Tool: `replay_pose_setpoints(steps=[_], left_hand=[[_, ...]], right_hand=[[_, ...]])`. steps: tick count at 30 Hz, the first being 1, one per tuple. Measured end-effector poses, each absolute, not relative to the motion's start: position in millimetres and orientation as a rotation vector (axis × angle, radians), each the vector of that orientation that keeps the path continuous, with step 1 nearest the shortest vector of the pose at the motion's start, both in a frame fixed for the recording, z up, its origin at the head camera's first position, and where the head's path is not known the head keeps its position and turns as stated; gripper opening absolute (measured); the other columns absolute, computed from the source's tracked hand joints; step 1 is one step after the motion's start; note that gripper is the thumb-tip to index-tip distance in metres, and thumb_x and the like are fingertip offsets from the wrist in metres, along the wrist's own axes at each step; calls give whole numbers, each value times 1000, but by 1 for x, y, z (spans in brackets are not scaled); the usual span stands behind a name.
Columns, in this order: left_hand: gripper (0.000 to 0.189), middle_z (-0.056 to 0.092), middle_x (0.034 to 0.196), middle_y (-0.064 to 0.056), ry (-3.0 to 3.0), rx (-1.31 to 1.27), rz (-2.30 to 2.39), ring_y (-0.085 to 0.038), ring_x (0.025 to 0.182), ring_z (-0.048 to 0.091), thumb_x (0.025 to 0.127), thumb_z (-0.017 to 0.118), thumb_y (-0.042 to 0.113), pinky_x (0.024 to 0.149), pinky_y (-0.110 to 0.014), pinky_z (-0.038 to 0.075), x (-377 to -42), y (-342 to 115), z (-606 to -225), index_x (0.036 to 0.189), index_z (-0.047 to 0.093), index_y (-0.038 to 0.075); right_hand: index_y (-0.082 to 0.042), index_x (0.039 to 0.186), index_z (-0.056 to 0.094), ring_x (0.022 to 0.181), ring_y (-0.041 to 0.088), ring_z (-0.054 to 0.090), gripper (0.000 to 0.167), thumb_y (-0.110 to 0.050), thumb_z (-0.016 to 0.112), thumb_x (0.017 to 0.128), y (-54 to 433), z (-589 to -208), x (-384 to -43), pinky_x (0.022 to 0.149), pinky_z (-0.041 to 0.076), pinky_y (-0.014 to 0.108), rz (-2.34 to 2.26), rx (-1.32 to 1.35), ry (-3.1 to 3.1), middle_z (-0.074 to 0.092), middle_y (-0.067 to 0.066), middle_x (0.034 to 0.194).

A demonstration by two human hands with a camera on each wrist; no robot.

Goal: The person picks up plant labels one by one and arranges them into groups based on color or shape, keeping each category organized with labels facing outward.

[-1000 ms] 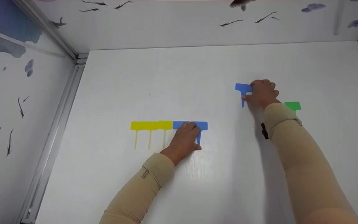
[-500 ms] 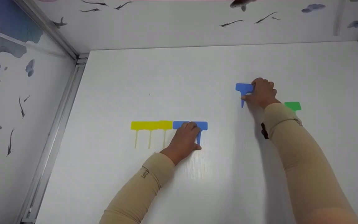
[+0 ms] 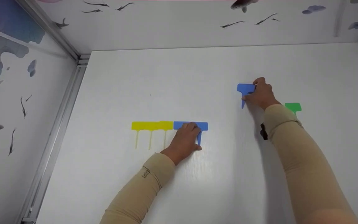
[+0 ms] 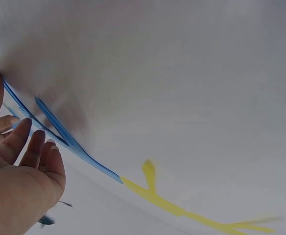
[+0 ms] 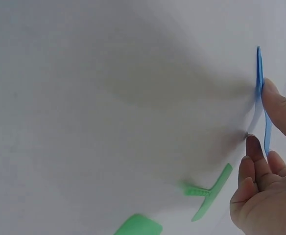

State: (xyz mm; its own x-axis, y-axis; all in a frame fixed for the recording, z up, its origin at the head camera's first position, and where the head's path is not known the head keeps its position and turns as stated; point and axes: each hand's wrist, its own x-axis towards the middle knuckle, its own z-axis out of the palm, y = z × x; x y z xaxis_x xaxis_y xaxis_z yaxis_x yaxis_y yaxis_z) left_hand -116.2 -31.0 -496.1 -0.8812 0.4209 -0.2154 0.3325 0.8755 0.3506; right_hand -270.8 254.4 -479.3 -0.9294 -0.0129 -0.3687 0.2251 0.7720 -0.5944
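In the head view, my left hand (image 3: 183, 138) grips a blue T-shaped plant label (image 3: 202, 126), fingers over its head and thumb at the stem's tip. Another blue label (image 3: 178, 125) lies to its left, partly under that hand. Yellow plant labels (image 3: 144, 125) continue the row leftward, stems towards me. Farther back on the right, my right hand (image 3: 261, 95) pinches a blue plant label (image 3: 243, 88), thumb against its stem. Two blue edges (image 5: 258, 73) show at the thumb in the right wrist view; whether these are separate labels I cannot tell.
Green plant labels (image 5: 214, 192) lie near the right wrist; one green head (image 3: 293, 107) shows beside the right sleeve in the head view. The white table (image 3: 104, 186) meets patterned panels (image 3: 179, 25) at the back and a metal frame (image 3: 54, 124) on the left.
My right hand's fingers have shifted slightly at the blue label's right edge, and more of its head shows. My left hand and the row stay in place.
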Motion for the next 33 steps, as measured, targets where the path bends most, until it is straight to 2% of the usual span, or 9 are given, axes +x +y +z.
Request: replay_pose_setpoints(steps=[7, 18, 33], left_hand=[[62, 46, 138, -9, 2761, 573, 433, -24, 126, 40, 85, 74, 34, 111, -33, 33, -116, -30, -496, 135, 51, 6], [58, 49, 133, -10, 2810, 655, 416, -26, 121, 43, 83, 76, 33, 106, -32, 38, -115, -33, -497, 128, 55, 4], [60, 47, 138, -10, 2776, 616, 428, -26, 125, 41, 85, 73, 33, 109, -34, 34, -116, -32, -498, 133, 52, 4]], right_hand=[[5, 141, 19, 128, 44, 39, 77, -15, 71, 87, 255, -480, -270, 107, 32, 54, -1003, 173, 2594, 38, 34, 139], [2, 140, 21, 117, 38, 41, 74, -15, 70, 87, 255, -481, -268, 102, 35, 51, -1059, 200, 2571, 40, 29, 133], [-3, 143, 18, 116, 35, 39, 71, -14, 65, 91, 252, -481, -262, 101, 37, 48, -1153, 294, 2523, 40, 25, 132]])
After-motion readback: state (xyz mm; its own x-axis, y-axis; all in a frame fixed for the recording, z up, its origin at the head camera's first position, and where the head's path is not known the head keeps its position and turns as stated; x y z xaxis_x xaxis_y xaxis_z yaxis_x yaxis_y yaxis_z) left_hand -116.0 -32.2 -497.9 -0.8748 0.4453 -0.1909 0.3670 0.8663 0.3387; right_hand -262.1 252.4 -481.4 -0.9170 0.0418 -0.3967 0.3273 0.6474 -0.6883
